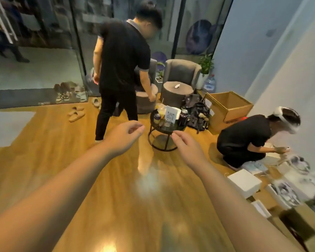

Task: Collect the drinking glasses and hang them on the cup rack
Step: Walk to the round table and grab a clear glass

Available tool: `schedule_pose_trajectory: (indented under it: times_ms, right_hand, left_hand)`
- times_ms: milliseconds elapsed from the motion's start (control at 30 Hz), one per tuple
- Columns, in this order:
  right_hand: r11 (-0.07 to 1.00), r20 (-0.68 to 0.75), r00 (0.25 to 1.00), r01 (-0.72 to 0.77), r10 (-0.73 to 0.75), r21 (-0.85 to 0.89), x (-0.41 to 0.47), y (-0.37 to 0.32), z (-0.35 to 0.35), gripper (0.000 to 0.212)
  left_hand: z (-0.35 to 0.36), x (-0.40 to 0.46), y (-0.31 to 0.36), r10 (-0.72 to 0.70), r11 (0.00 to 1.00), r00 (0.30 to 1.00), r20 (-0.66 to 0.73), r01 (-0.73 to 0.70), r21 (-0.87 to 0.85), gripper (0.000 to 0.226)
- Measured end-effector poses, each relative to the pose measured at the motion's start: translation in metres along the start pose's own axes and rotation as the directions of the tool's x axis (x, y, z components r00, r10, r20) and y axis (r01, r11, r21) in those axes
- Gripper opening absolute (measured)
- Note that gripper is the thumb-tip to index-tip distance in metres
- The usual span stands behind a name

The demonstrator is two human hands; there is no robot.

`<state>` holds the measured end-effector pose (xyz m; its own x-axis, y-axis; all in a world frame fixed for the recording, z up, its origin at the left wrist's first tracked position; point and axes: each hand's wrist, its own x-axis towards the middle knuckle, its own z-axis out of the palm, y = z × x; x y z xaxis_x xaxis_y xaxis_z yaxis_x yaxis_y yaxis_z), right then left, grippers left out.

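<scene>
A small round black table (153, 130) stands on the wooden floor ahead of me. On it sit a clear drinking glass (166, 123), a dark can (157, 117), a dark bottle (183, 117), a plastic cup with a straw (160, 107) and a white QR-code card (172, 114). My left hand (125, 138) is stretched forward left of the table, fingers loosely curled and holding nothing. My right hand (186, 146) reaches out just below the table's near rim, fingers apart and empty. No cup rack is in view.
A person in black (124, 57) stands bent over a grey stool (145, 101) behind the table. Another person (247, 140) crouches at the right by white boxes (244, 182). A backpack (198, 113), a cardboard box (227, 108), grey armchairs (182, 71) and slippers (76, 113) surround the area.
</scene>
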<state>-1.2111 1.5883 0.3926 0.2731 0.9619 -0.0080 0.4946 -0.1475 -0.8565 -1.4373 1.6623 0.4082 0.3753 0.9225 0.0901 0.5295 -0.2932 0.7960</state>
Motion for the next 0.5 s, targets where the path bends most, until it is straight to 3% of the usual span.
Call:
schedule_pose_trajectory:
  times_ms: [267,500]
  right_hand:
    - [0.985,-0.187,0.967,-0.172,0.174,0.026,0.124,0.023,0.007,0.055]
    - [0.970,-0.211,0.947,-0.239,0.241,0.035,0.268,0.085,0.000,0.061]
  left_hand:
    - [0.030,0.178,-0.027,0.106,0.994,0.984,0.145,-0.104,-0.023,0.043]
    - [0.099,0.335,-0.063,0.122,0.992,0.979,0.166,-0.124,0.001,0.044]
